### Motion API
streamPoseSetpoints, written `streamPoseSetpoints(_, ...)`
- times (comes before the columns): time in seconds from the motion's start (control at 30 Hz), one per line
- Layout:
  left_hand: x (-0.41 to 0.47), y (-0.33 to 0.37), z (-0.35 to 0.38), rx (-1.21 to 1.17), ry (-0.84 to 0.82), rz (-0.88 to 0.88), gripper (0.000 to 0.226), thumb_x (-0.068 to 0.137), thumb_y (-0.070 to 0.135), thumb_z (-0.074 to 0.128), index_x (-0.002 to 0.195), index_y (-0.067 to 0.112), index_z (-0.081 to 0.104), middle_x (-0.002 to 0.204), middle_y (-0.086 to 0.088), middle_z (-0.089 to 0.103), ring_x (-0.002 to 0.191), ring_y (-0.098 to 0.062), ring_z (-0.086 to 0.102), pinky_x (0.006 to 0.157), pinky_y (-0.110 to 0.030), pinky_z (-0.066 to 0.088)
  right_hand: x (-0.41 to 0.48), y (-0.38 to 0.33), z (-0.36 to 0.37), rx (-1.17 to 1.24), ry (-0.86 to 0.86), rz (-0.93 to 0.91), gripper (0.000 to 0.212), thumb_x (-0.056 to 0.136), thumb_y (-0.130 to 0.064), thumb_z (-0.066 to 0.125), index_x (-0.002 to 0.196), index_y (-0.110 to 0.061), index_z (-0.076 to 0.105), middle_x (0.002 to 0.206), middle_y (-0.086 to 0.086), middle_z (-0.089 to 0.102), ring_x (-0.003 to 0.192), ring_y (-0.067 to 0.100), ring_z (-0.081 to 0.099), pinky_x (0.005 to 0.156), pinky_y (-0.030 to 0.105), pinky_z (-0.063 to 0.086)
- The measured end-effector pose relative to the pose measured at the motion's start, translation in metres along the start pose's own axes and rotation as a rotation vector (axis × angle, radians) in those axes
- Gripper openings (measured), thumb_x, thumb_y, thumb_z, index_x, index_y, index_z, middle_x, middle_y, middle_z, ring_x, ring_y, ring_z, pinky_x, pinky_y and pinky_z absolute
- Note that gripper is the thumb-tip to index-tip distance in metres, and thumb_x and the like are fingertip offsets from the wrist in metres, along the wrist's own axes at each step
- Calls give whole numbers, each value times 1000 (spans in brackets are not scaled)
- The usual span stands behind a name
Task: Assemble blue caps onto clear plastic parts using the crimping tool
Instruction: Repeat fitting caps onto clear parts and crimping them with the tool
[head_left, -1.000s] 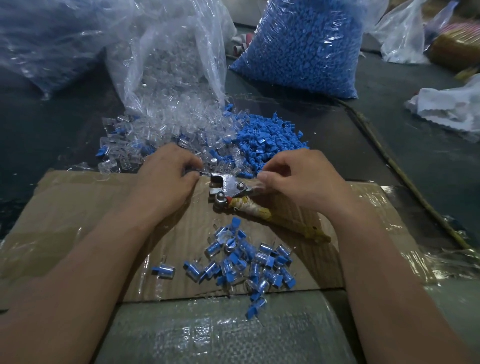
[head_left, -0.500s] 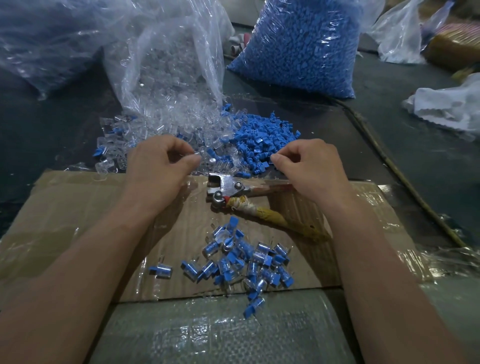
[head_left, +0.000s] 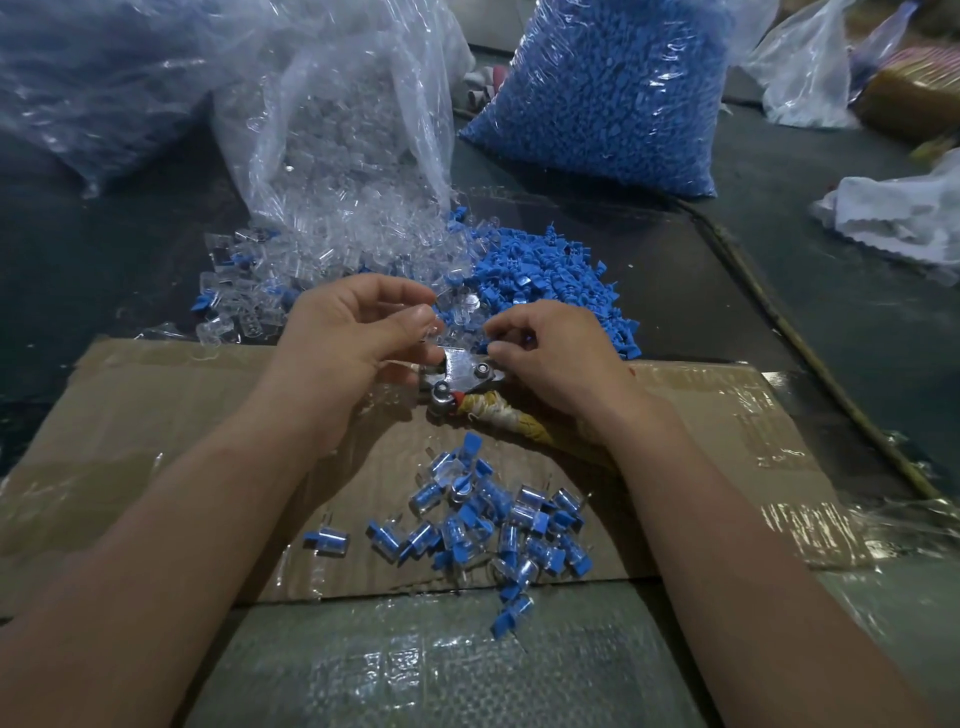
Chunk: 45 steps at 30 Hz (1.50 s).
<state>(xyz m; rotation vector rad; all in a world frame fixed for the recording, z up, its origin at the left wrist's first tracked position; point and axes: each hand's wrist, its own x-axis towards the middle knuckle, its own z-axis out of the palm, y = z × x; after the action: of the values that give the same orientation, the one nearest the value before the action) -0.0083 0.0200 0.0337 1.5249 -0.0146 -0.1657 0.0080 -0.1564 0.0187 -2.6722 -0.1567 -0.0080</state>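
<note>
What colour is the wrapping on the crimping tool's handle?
The wrapping is yellow and white with some red, head view.

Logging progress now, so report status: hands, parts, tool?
Left hand pinches a clear part. Right hand curled, contents unclear. Crimping tool lies on the cardboard between them. Nothing in the way.

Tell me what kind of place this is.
Probably a small piecework assembly workshop: a bulk bag of blue caps, an open bag of clear plastic parts, and a crimping tool on cardboard beside a pile of finished pieces.
</note>
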Motion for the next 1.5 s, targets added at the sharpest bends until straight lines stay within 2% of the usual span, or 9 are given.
streamPoseSetpoints(0.17, -1, 1, 1, -17, -9, -20, 12, 82, 2, 57, 84, 12, 63, 82, -5, 69, 55, -12, 65, 45, -17, 50, 2, 1, 0, 107, -34, 52, 4, 83, -27, 65, 83, -28, 61, 75, -21, 47, 71, -5, 44, 62, 10, 34)
streamPoseSetpoints(0.3, -2, 2, 2, -53, -21, -19, 12, 82, 2, 56, 82, 12, 63, 79, -6, 68, 53, -10, 64, 47, -16, 50, 3, 0, 1, 140, -35, 61, 16, 82, -23, 67, 72, -30, 56, 75, -18, 50, 71, -1, 48, 64, 12, 39)
streamPoseSetpoints(0.47, -2, 2, 3, -109, -34, -35, 14, 84, 0, 53, 85, 9, 64, 77, -11, 65, 53, -9, 63, 48, -15, 50, 4, -1, 1, 137, -42, 33, 8, 82, -21, 66, 84, -25, 60, 75, -17, 49, 72, 0, 48, 64, 13, 39)
streamPoseSetpoints(0.63, -1, 2, 3, -111, -42, -47, 16, 84, -3, 51, 86, 8, 63, 80, -11, 65, 54, -9, 63, 50, -15, 50, 3, -1, 1, 131, -59, 8, 23, 85, -23, 63, 108, -25, 63, 73, -17, 48, 68, -3, 45, 58, 13, 33)
streamPoseSetpoints(0.97, -2, 4, 3, -152, -53, -67, 17, 84, -5, 50, 86, 7, 63, 76, -8, 66, 52, -8, 62, 48, -15, 50, 5, -4, 0, 125, -62, 4, 10, 84, -19, 64, 82, -26, 56, 79, -16, 50, 76, 2, 47, 63, 15, 36)
streamPoseSetpoints(1.17, -1, 2, 2, -227, -90, -81, 13, 77, 2, 54, 87, 5, 60, 66, -3, 69, 52, -8, 63, 49, -15, 51, 0, -4, -1, 34, -21, -41, 31, 95, -13, 44, 123, -18, 56, 105, -2, 46, 92, 9, 43, 75, 17, 29)
streamPoseSetpoints(1.23, -1, 2, 2, -245, -105, -79, 14, 74, 3, 55, 87, 5, 59, 66, -4, 69, 54, -9, 63, 50, -15, 51, -3, -4, -6, 89, 61, -51, 30, 96, -11, 41, 119, -18, 60, 102, -2, 43, 89, 6, 41, 66, 10, 28)
streamPoseSetpoints(1.33, -1, 2, 2, -234, -110, -72, 18, 69, 6, 57, 86, 5, 60, 70, -6, 67, 54, -9, 63, 50, -15, 51, -11, -10, -14, 329, 141, -50, 24, 93, -6, 45, 99, -24, 60, 91, -11, 47, 81, 0, 48, 69, 0, 36)
streamPoseSetpoints(1.5, -1, 2, 2, -234, -103, -76, 16, 69, 9, 57, 85, 8, 61, 65, -2, 68, 51, -8, 61, 48, -15, 50, -23, -27, -13, 517, 128, -105, 25, 89, -5, 54, 87, -29, 49, 80, -13, 49, 70, -1, 54, 70, 15, 49)
